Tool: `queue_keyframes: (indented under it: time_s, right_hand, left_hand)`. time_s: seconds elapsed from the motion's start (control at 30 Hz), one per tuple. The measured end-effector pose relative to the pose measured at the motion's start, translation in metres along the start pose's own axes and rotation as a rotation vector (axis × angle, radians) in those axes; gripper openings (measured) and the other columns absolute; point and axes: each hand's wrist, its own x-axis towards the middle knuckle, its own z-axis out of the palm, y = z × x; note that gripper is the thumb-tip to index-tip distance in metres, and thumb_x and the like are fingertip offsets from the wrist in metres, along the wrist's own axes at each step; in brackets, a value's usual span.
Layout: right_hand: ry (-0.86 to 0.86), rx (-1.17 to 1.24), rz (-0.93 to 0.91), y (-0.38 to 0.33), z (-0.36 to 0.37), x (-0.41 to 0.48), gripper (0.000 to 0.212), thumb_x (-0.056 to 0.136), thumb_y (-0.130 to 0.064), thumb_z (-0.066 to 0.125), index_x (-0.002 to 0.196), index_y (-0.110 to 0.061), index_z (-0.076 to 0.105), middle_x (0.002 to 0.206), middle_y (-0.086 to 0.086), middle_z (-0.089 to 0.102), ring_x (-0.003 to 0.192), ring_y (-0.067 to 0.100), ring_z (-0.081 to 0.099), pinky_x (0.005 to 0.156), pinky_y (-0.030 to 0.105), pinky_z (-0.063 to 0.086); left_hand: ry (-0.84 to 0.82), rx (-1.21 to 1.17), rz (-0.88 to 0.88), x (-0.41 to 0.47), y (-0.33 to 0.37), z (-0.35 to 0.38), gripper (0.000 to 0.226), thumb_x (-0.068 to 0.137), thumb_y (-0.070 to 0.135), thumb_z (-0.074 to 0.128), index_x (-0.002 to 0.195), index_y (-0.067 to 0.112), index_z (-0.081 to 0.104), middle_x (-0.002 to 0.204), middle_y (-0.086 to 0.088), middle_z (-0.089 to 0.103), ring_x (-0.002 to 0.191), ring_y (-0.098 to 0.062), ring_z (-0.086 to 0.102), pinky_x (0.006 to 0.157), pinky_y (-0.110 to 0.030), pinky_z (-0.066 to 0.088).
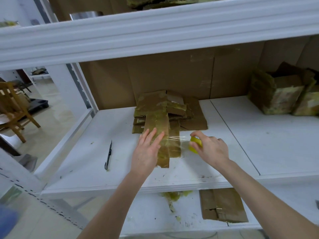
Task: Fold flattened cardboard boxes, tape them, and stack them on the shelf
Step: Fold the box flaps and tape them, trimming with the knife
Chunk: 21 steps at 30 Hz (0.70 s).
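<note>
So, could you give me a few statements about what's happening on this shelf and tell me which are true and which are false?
1. The right hand holds a yellow tape roll. True.
2. The left hand grips the black tool. False: it presses flat on the cardboard piece, and the tool lies untouched on the shelf.
3. A strip of clear tape stretches from the roll to the cardboard. True.
4. The made-up boxes stand at the shelf's left end. False: they stand at the right, near the back.

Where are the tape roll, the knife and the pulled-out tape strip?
tape roll [196, 142], head view, yellow outer face.
knife [108, 155], head view, middle of its black body.
tape strip [177, 137], head view, clear span beside the roll.
</note>
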Motion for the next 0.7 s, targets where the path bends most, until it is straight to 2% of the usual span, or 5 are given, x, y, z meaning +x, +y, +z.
queue_keyframes:
  time_s: [0.17,0.27,0.47,0.6,0.7]
  right_hand:
    - [0.056,0.060,0.021,-0.012,0.008,0.001,0.030,0.100,-0.046,0.039,0.128,-0.037,0.045,0.098,0.000,0.069,0.094,0.025,0.061,0.074,0.030,0.034]
    - [0.050,0.060,0.035,-0.020,0.011,0.007,0.028,0.100,-0.047,0.040,0.124,-0.036,0.047,0.097,0.000,0.069,0.093,0.025,0.061,0.072,0.029,0.034]
    - [0.048,0.036,0.050,-0.024,0.013,0.009,0.028,0.099,-0.048,0.041,0.122,-0.034,0.049,0.096,0.002,0.069,0.092,0.026,0.063,0.069,0.029,0.034]
    - [0.047,0.030,0.057,-0.027,0.015,0.008,0.028,0.099,-0.048,0.042,0.121,-0.034,0.049,0.093,0.001,0.069,0.089,0.025,0.063,0.068,0.029,0.034]
    - [0.041,0.033,0.069,-0.028,0.015,0.008,0.027,0.098,-0.048,0.042,0.121,-0.034,0.049,0.095,0.001,0.069,0.090,0.025,0.063,0.068,0.029,0.033]
  left_hand:
    - [-0.094,-0.155,-0.135,-0.002,-0.001,-0.013,0.051,0.101,0.027,0.039,0.150,0.024,0.024,0.159,0.003,0.016,0.147,-0.013,0.010,0.116,-0.033,0.027]
    - [-0.060,-0.219,-0.267,-0.009,-0.007,-0.023,0.056,0.101,0.033,0.038,0.152,0.028,0.014,0.161,0.003,0.006,0.137,-0.015,0.035,0.100,-0.027,0.041]
    - [-0.075,-0.041,-0.638,-0.028,-0.075,-0.033,0.053,0.097,0.035,0.048,0.144,0.014,0.034,0.145,-0.007,0.035,0.131,-0.024,0.039,0.100,-0.036,0.041]
    - [-0.276,0.001,-0.867,-0.036,-0.119,-0.027,0.048,0.095,0.039,0.051,0.129,0.006,0.043,0.128,-0.014,0.045,0.119,-0.031,0.045,0.087,-0.044,0.044]
    - [-0.359,0.030,-0.901,-0.038,-0.129,-0.023,0.033,0.097,0.032,0.047,0.115,0.005,0.053,0.116,-0.012,0.049,0.103,-0.032,0.055,0.078,-0.040,0.046]
